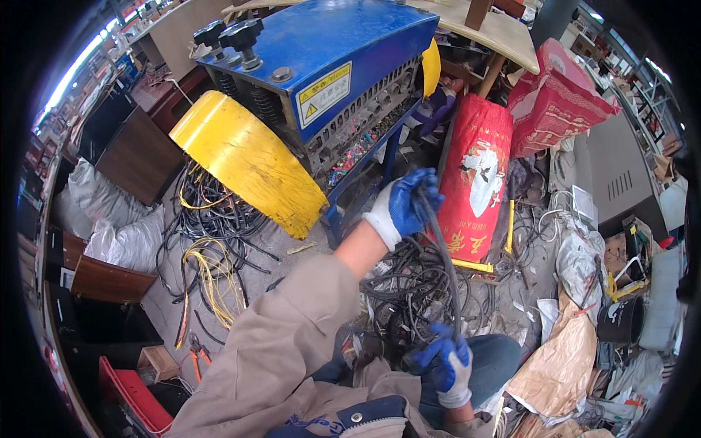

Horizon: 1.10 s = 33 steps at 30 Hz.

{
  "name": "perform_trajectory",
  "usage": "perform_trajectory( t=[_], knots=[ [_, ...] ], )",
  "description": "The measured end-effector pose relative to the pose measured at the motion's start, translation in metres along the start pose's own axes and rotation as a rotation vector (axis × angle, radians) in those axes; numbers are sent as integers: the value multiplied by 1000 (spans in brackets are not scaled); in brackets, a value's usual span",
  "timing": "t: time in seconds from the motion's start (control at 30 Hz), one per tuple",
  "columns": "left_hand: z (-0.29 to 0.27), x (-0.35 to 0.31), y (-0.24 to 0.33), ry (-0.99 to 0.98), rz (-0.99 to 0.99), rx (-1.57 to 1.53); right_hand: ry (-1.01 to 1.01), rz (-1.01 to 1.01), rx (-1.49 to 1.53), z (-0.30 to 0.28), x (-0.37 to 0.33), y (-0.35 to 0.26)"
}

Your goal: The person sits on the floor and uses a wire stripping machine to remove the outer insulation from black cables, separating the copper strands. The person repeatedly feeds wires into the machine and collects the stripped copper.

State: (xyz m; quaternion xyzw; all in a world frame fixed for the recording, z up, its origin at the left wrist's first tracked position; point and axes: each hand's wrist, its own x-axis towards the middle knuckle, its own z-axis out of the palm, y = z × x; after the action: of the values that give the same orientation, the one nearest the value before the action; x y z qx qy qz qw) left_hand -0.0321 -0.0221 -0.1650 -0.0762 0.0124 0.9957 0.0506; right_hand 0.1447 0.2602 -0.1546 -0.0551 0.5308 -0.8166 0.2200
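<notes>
two gloved hands on one black cable (pixel 445 252) right now. my left hand (pixel 404 206), blue-and-white glove, is up near the front of the blue machine (pixel 328 66), fingers closed around the upper end of the cable. my right hand (pixel 445 363), same kind of glove, sits low by my knee, closed around the lower end. the cable runs in a gentle curve between my two fists, hanging in front of the tangled heap of dark wires (pixel 409 292) on the floor.

i can see the machine's slotted front face just beyond my left hand, with coloured bits in the slots. its yellow guard (pixel 248 164) slopes down on my left. under that guard lies another pile of black and yellow wires (pixel 208 241). a red printed sack (pixel 478 179) stands just right of my left hand, and a second red sack (pixel 558 98) leans higher up behind it. orange-handled pliers (pixel 197 359) lie on the floor at my lower left, near a red crate (pixel 135 398). pale and brown bags (pixel 558 365) crowd the floor on my right.
</notes>
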Motion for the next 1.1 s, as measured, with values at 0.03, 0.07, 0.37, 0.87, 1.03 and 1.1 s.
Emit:
perform_trajectory(
  t=[0.03,0.07,0.37,0.87,1.03,1.1],
  knots=[
    [12,-9,-11,-81,0,108,143,40,-121,0,7,-4],
    [23,-19,-25,-119,24,228,220,28,-228,-1,19,-7],
    [65,-47,-5,-215,170,357,221,55,-220,-14,53,8],
    [59,-10,17,192,457,747,265,279,-431,-22,47,48],
    [43,4,36,186,445,723,180,370,-448,-10,64,38],
    [36,10,37,140,434,682,152,381,-411,-11,66,38]
  ],
)
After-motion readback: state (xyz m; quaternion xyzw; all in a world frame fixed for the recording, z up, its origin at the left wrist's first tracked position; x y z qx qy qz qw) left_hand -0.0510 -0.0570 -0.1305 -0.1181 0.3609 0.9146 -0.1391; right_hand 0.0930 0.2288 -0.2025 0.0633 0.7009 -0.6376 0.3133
